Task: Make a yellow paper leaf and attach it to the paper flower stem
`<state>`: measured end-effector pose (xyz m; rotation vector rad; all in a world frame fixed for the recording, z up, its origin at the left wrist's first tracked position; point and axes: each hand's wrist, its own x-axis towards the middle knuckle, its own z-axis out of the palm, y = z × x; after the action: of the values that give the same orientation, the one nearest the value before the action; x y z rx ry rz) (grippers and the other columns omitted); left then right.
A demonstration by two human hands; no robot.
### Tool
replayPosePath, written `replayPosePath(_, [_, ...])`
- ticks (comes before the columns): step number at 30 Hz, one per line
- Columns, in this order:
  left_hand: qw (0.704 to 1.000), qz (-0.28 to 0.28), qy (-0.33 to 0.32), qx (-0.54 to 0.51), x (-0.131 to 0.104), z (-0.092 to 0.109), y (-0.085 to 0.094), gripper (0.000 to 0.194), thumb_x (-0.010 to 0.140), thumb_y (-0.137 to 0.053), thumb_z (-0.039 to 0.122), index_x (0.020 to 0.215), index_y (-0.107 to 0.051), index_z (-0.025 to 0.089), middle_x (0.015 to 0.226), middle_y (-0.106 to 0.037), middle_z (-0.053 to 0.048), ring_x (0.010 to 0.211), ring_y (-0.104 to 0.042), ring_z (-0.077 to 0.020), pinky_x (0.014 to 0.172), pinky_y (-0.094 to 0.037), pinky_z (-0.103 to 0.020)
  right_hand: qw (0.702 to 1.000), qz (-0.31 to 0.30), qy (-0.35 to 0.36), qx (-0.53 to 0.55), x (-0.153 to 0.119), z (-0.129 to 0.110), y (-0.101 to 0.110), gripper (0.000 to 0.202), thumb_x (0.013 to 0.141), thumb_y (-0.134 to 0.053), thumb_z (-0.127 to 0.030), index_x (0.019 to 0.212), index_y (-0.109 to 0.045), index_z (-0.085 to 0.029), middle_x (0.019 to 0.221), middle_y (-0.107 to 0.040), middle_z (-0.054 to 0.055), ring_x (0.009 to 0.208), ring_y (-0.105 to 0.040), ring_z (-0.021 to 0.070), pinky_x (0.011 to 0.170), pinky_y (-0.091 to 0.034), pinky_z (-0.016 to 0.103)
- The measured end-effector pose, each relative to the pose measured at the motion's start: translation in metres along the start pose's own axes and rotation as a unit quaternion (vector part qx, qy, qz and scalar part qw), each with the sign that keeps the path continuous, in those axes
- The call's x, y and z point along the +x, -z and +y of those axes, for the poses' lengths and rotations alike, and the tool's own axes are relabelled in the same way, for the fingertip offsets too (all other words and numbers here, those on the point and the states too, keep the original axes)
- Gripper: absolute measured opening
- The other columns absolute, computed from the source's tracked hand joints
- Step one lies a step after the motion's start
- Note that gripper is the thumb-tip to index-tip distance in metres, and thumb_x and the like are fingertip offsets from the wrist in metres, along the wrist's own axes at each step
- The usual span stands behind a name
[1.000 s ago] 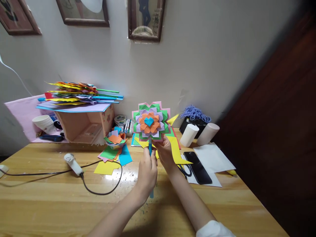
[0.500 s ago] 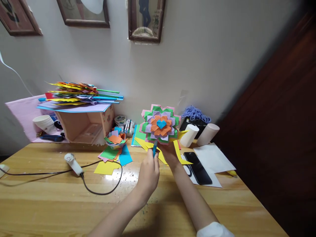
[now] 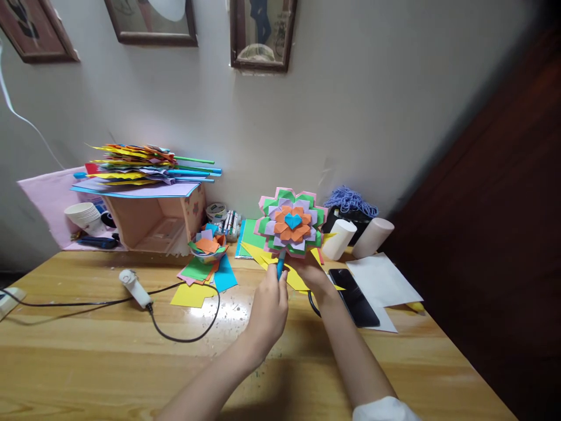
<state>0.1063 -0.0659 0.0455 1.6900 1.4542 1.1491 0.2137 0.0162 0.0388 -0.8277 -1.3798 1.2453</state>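
Observation:
A layered paper flower point(image 3: 309, 224) in pink, green, lilac and orange, with a blue heart at its centre, stands upright above the table, facing me. My left hand point(image 3: 269, 301) is closed round a blue stick point(image 3: 280, 268) just under the flower's lower edge. Whether the stick is joined to the flower cannot be made out. My right hand point(image 3: 313, 273) reaches up behind the flower's lower right, and its fingers are hidden there. Pointed yellow paper pieces point(image 3: 258, 255) show around and below the flower.
Paper scraps fill a bowl point(image 3: 208, 251), with loose sheets by it. Left are a white corded device point(image 3: 134, 287) and a pink box point(image 3: 149, 225) topped with stacked paper pieces point(image 3: 134, 166). Right are a black phone point(image 3: 354, 298), white paper point(image 3: 385, 280), two white cylinders point(image 3: 339, 240) and purple yarn point(image 3: 350, 200).
The view has shifted slightly, so everything sits a little farther right. The flower and both hands have moved slightly right too; my left hand keeps its hold on the blue stick.

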Motion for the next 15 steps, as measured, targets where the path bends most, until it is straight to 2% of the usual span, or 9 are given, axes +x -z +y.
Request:
replayPosePath(5, [1.000, 0.003, 0.007, -0.007, -0.001, 0.000, 0.001, 0.019, 0.090, -0.026, 0.033, 0.088, -0.040, 0.021, 0.059, -0.041, 0.003, 0.050, -0.040, -0.0134, 0.049, -0.025, -0.023, 0.998, -0.049, -0.037, 0.009, -0.003, -0.009, 0.002, 0.017, 0.066, -0.070, -0.029, 0.078, -0.065, -0.019, 0.077, -0.065, 0.001, 0.065, -0.056, 0.0147, 0.055, -0.043, 0.025])
replayPosePath(10, [1.000, 0.002, 0.003, -0.013, -0.001, 0.000, 0.001, 0.019, 0.091, -0.026, 0.033, 0.089, -0.041, 0.021, 0.060, -0.042, 0.003, 0.050, -0.040, -0.0129, 0.050, -0.025, -0.023, 0.997, -0.065, -0.017, 0.047, -0.005, -0.014, 0.003, 0.022, 0.066, -0.069, -0.025, 0.088, -0.067, -0.023, 0.085, -0.066, 0.001, 0.078, -0.057, 0.0172, 0.068, -0.047, 0.029])
replayPosePath(15, [1.000, 0.009, 0.013, -0.018, 0.000, -0.002, 0.001, 0.020, 0.091, -0.026, 0.034, 0.093, -0.041, 0.021, 0.058, -0.040, 0.004, 0.051, -0.041, -0.0131, 0.050, -0.025, -0.023, 0.994, -0.087, -0.036, 0.057, -0.001, -0.002, 0.006, 0.015, 0.064, -0.070, -0.028, 0.077, -0.068, -0.020, 0.076, -0.067, 0.001, 0.074, -0.059, 0.0180, 0.066, -0.048, 0.030])
